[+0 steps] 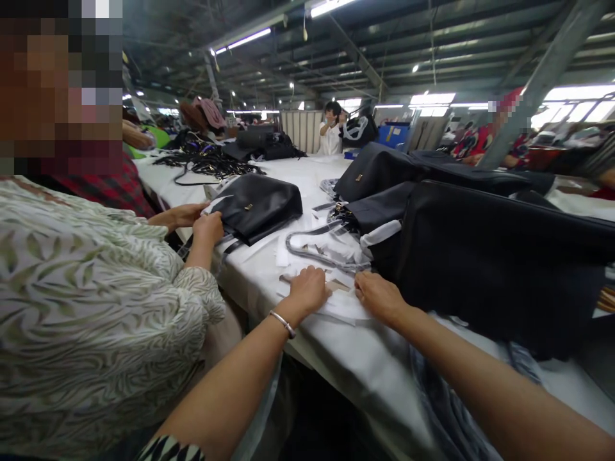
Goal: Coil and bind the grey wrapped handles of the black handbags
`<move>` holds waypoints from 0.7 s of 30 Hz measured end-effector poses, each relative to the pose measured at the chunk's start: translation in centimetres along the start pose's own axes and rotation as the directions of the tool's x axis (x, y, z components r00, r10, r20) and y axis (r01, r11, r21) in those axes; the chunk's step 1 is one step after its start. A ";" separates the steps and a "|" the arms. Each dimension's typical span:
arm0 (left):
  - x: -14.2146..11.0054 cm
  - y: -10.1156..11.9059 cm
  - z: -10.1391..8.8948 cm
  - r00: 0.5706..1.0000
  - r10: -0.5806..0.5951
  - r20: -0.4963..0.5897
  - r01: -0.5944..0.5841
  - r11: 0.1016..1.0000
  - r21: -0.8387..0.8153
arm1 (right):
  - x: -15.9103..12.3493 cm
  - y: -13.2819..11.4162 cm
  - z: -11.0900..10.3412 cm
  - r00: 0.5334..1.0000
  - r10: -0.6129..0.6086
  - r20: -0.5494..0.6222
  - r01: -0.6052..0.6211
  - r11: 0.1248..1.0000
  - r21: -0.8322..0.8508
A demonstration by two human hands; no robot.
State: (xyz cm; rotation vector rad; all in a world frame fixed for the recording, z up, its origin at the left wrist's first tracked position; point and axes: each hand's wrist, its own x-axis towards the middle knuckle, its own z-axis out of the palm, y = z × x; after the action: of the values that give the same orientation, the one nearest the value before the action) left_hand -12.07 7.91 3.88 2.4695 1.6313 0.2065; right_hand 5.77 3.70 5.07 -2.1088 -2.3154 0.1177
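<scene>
My left hand, with a silver bangle on its wrist, lies knuckles-up on white paper sheets at the near edge of the white table; its fingers are curled down onto the paper. My right hand rests just to its right, fingers bent and pressing the same paper beside a small brown card piece. A large black handbag lies directly behind my right hand. Plastic-wrapped bag handles lie just beyond both hands.
A co-worker in a leaf-patterned top stands at my left, their hands on another black handbag. More black bags and a pile of black straps lie farther along the table. Other people work in the background.
</scene>
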 end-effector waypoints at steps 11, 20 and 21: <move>1.7 0.6 0.3 0.986 -0.100 -0.131 0.071 0.975 -0.212 | -3.2 -0.4 0.7 0.955 -0.294 -0.044 0.296 0.954 0.049; 3.7 -0.4 -2.9 0.718 -0.351 -0.600 -0.060 0.829 -0.556 | -1.9 -0.9 2.0 0.981 -0.167 -0.100 0.164 0.986 -0.033; 4.1 -0.6 -3.3 0.694 -0.376 -0.614 -0.109 0.788 -0.605 | -1.8 -1.0 2.1 0.983 -0.159 -0.098 0.156 0.987 -0.032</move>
State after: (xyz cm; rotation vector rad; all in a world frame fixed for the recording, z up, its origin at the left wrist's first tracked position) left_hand -11.68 12.13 7.02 1.7992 1.5933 1.5794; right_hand 4.86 1.71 3.14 -1.8847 -2.4242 -0.0170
